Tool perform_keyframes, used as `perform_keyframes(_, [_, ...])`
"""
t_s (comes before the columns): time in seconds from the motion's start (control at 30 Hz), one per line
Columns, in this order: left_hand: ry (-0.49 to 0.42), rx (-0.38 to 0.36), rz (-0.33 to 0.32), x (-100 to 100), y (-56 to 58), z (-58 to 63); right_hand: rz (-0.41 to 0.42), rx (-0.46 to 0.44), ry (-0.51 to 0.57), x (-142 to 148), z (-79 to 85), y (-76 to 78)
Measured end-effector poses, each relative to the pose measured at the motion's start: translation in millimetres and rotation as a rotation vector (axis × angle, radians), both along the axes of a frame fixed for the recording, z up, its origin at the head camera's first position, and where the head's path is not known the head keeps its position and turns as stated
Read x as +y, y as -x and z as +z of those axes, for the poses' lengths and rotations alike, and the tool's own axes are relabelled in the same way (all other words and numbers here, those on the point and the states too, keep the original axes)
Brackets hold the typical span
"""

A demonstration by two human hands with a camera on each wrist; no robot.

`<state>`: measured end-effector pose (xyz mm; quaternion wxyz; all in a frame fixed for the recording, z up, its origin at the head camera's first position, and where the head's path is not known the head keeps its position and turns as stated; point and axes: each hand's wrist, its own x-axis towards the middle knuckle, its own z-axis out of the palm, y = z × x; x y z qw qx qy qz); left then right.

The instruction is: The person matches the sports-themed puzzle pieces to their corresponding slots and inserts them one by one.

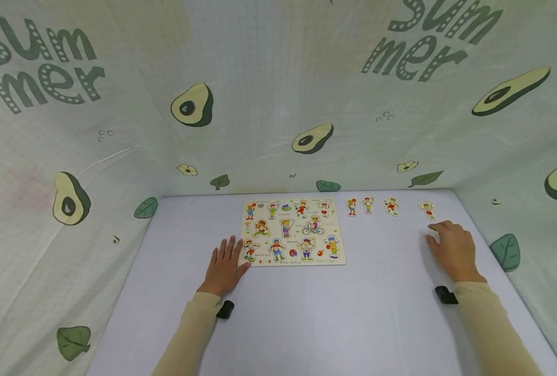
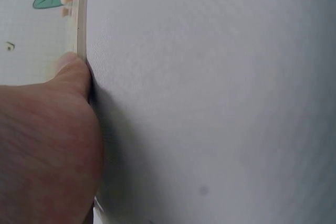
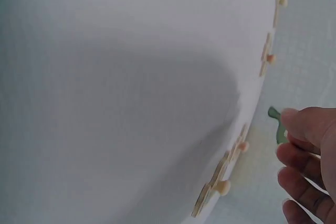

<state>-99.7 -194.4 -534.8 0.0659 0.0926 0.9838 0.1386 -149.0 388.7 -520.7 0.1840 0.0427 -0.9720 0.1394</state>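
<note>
Head view: my left hand (image 1: 223, 267) lies with fingers spread on the table (image 1: 335, 324), thumb touching the board's (image 1: 342, 258) near left corner, I think so it won't slide. Lots of kid shapes (image 1: 277, 249) show on the board, but I can't tell which sit in holes and which are just painted. Right of it, three pieces (image 1: 368, 204) stand apart in a row, maybe so each is easy to see. Their little knobs (image 3: 223, 188) make pinching easy. Past a gap lies one more piece (image 1: 427, 210). My right hand (image 1: 453, 251) is near it, fingers softly bent, pinching nothing.
</note>
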Motion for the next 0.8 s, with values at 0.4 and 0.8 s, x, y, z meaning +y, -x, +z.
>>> perform_keyframes(0.4, [0.027, -0.04, 0.009, 2, 2.0, -1.6, -0.105, -0.149, 0.005, 28, -2.8, 3.7])
perform_keyframes(0.8, [0.033, -0.047, 0.015, -1, 2.6, -3.7, -0.16, -0.257, -0.004, 43, -3.9, 14.7])
